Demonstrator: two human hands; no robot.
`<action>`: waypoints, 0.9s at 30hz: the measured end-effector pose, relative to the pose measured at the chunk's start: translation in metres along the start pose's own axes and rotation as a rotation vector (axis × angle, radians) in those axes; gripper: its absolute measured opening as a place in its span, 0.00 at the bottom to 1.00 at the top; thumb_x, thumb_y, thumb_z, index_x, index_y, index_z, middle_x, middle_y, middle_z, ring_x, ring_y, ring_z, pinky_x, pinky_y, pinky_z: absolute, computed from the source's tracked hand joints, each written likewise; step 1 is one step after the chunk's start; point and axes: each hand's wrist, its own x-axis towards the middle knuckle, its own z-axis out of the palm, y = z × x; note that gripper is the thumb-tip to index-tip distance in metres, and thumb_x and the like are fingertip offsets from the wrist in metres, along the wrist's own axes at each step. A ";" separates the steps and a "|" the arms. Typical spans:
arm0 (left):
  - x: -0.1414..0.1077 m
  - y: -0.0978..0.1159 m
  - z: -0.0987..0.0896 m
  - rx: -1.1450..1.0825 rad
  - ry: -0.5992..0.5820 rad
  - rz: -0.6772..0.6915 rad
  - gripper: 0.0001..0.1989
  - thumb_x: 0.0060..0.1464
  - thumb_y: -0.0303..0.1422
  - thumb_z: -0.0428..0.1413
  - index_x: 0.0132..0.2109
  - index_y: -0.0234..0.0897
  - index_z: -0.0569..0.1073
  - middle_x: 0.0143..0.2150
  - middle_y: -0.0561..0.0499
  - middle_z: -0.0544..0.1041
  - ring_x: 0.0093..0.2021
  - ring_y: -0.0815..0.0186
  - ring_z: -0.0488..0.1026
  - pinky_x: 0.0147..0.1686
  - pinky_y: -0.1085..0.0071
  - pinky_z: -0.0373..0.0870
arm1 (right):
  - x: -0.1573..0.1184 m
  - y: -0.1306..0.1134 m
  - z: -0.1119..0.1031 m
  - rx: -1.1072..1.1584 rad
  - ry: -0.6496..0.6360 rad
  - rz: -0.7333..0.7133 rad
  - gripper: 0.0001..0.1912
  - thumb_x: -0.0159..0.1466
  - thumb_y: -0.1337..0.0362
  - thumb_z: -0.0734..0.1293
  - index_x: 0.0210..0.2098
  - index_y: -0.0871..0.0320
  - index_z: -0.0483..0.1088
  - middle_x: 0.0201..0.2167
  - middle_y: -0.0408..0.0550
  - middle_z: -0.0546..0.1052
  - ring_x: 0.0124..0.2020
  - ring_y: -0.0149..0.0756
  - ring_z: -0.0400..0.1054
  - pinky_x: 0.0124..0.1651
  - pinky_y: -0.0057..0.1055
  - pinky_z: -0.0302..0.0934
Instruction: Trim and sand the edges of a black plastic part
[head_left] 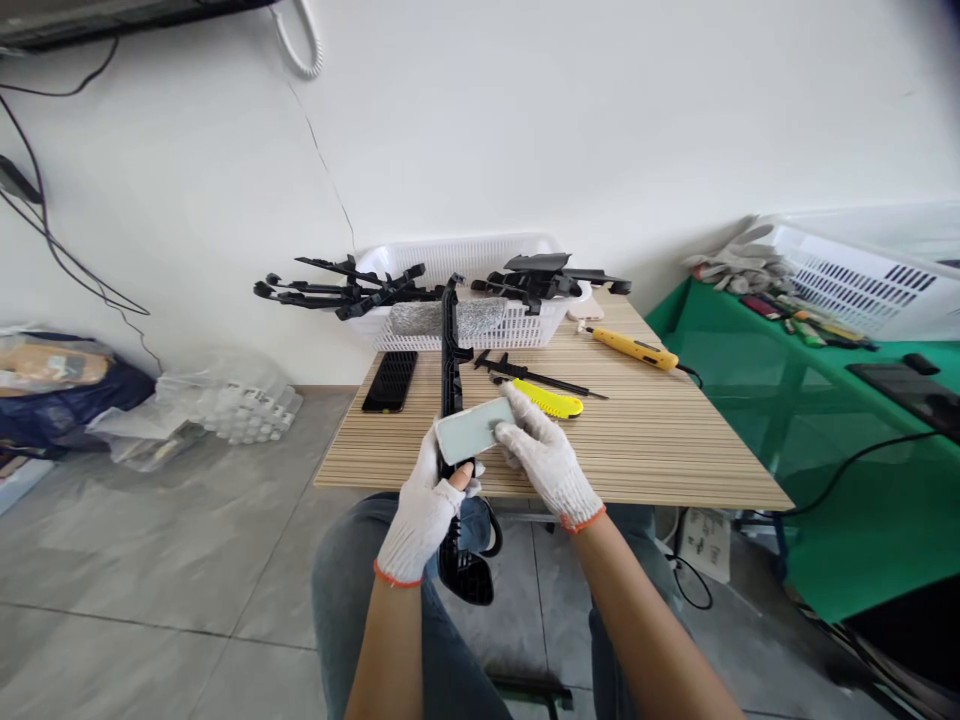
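Observation:
My left hand [421, 515], in a white knit glove with the thumb tip bare, is closed around a long black plastic trim part [451, 360]. The part stands lengthwise in front of me, its wider lower end over my legs. A pale grey-green rectangular block [474, 430] lies across it, pinched at its right end by my gloved right hand [551, 462]. The block's left end touches or nearly touches my left fingers. Just beyond my right hand are a yellow utility knife [551, 400] and a black caliper [536, 375] on the table.
A white basket [517, 333] of black plastic parts [375, 285] stands at the back of the wooden table [652, 450]. A black phone [390, 382] and a yellow corded tool [634, 348] lie nearby. To the right is a green-covered table [720, 350]. Bagged items [232, 395] sit on the left floor.

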 end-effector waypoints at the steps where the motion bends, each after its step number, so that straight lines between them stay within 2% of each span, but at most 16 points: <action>1: 0.000 0.001 0.000 0.011 0.006 -0.003 0.37 0.51 0.38 0.64 0.65 0.45 0.60 0.48 0.47 0.76 0.39 0.65 0.77 0.37 0.69 0.74 | 0.001 0.001 0.000 -0.019 -0.008 0.001 0.37 0.55 0.56 0.70 0.64 0.53 0.65 0.29 0.40 0.69 0.22 0.26 0.53 0.22 0.25 0.52; 5: -0.002 0.004 0.002 0.049 0.020 -0.021 0.40 0.49 0.39 0.66 0.66 0.45 0.60 0.47 0.46 0.77 0.35 0.66 0.76 0.35 0.69 0.75 | 0.002 0.005 -0.002 -0.064 0.093 -0.054 0.35 0.56 0.55 0.69 0.62 0.54 0.67 0.32 0.43 0.73 0.25 0.29 0.58 0.24 0.26 0.56; 9: -0.005 0.003 0.002 0.122 0.019 -0.044 0.37 0.49 0.41 0.66 0.64 0.43 0.63 0.47 0.46 0.78 0.36 0.64 0.78 0.35 0.68 0.77 | 0.001 0.005 -0.002 -0.082 -0.013 -0.010 0.34 0.54 0.56 0.71 0.59 0.55 0.69 0.35 0.44 0.74 0.25 0.28 0.60 0.26 0.27 0.57; 13: -0.009 0.002 0.002 0.277 -0.012 -0.005 0.38 0.54 0.41 0.63 0.67 0.46 0.58 0.49 0.47 0.78 0.38 0.64 0.79 0.38 0.67 0.79 | 0.000 0.001 0.000 0.021 0.076 0.015 0.34 0.53 0.54 0.71 0.58 0.57 0.68 0.34 0.44 0.74 0.23 0.27 0.59 0.24 0.26 0.56; 17: -0.011 0.005 0.003 0.410 -0.003 0.006 0.35 0.55 0.40 0.61 0.66 0.42 0.60 0.49 0.47 0.78 0.39 0.63 0.78 0.40 0.66 0.79 | 0.000 0.000 0.000 -0.015 -0.024 0.040 0.31 0.52 0.56 0.72 0.54 0.58 0.70 0.36 0.45 0.76 0.25 0.28 0.61 0.24 0.25 0.57; 21: -0.011 0.008 0.003 0.415 -0.042 -0.010 0.35 0.57 0.39 0.59 0.68 0.45 0.56 0.48 0.49 0.78 0.38 0.66 0.78 0.39 0.68 0.78 | 0.001 -0.001 0.000 0.023 0.140 0.012 0.30 0.52 0.54 0.71 0.52 0.57 0.70 0.36 0.46 0.76 0.26 0.29 0.63 0.25 0.26 0.59; 25: -0.009 0.007 0.002 0.394 -0.022 -0.045 0.32 0.55 0.40 0.60 0.65 0.42 0.63 0.47 0.48 0.78 0.37 0.65 0.78 0.35 0.70 0.76 | 0.001 0.001 -0.001 -0.037 -0.006 0.016 0.27 0.53 0.55 0.71 0.51 0.57 0.71 0.32 0.44 0.75 0.25 0.29 0.62 0.24 0.26 0.59; 27: -0.009 0.006 0.001 0.407 -0.024 -0.033 0.32 0.55 0.40 0.60 0.65 0.43 0.62 0.48 0.48 0.78 0.38 0.65 0.78 0.36 0.70 0.76 | 0.001 0.003 -0.003 -0.045 0.043 0.005 0.28 0.54 0.55 0.71 0.53 0.58 0.71 0.33 0.45 0.75 0.26 0.29 0.63 0.25 0.26 0.60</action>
